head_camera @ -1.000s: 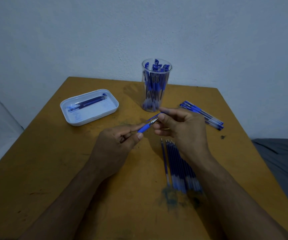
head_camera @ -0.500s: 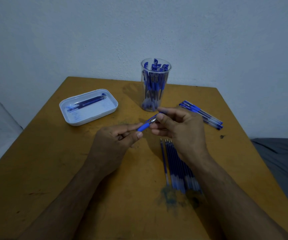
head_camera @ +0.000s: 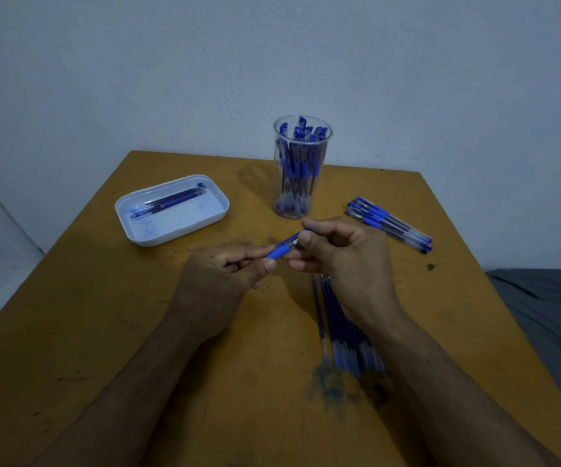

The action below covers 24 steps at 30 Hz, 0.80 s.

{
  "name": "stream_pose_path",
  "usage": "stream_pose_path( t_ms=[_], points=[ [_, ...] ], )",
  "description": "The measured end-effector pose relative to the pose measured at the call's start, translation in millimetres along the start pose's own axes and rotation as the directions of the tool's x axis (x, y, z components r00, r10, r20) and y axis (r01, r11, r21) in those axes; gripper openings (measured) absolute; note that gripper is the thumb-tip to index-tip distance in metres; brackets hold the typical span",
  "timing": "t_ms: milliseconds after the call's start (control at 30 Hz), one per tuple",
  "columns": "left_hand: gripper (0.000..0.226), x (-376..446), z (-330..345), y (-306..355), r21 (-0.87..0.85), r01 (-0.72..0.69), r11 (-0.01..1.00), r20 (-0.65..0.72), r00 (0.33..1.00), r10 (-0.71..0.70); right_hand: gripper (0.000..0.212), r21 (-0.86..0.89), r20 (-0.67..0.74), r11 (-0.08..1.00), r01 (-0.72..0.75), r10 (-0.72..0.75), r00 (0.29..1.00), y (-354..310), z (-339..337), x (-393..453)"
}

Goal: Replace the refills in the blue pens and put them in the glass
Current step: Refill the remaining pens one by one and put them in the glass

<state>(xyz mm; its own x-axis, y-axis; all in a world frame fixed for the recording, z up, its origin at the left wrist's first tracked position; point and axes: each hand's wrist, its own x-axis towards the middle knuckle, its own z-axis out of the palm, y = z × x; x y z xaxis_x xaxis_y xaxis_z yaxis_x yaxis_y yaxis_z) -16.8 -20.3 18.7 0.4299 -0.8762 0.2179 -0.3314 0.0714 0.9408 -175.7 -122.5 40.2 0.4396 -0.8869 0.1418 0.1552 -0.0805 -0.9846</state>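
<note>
1. The worktop [head_camera: 87, 332] was a worn yellow-brown board with dark ink smudges, set against a pale wall.
2. The left hand [head_camera: 218, 281] had thumb and fingers curled round the lower end of a blue pen [head_camera: 281, 251], held above the middle of the worktop.
3. The right hand [head_camera: 346, 261] pinched the pen's upper end, just past the blue rubber grip and a small metal part.
4. A white tray [head_camera: 171, 210] at far left held a few refills lying side by side.
5. The clear glass [head_camera: 301, 166] stood upright at the far middle, packed with blue-capped pens.
6. A row of blue refills [head_camera: 339, 332] lay under the right wrist, partly hidden by it.
7. A small bunch of capped pens [head_camera: 388, 224] lay at far right, well apart from the glass.
</note>
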Motion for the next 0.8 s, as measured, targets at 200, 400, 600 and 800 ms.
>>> stream_pose_path(
  t_ms=[200,400,600,800],
  points=[
    [0.023,0.1,1.7,0.3,0.011,0.006,1.000,0.007,1.000,-0.006,0.019,0.005,0.004,0.999,-0.047,0.047,0.999,0.9,3.8,-2.9],
    [0.034,1.6,0.9,0.2,0.015,-0.015,1.000,0.053,0.999,0.014,0.019,-0.010,-0.052,1.000,-0.025,0.025,0.998,-7.0,6.5,2.8],
    [0.049,2.6,-14.0,1.8,0.338,-0.077,0.938,0.063,0.996,0.059,0.019,-0.154,-0.171,0.986,0.065,-0.092,0.981,-42.3,-3.8,5.8],
    [0.057,25.1,1.8,-1.7,0.615,-0.116,0.780,0.142,0.989,0.035,0.023,-0.372,-0.228,0.902,0.220,-0.319,0.920,-100.5,-0.2,31.9]
  ],
)
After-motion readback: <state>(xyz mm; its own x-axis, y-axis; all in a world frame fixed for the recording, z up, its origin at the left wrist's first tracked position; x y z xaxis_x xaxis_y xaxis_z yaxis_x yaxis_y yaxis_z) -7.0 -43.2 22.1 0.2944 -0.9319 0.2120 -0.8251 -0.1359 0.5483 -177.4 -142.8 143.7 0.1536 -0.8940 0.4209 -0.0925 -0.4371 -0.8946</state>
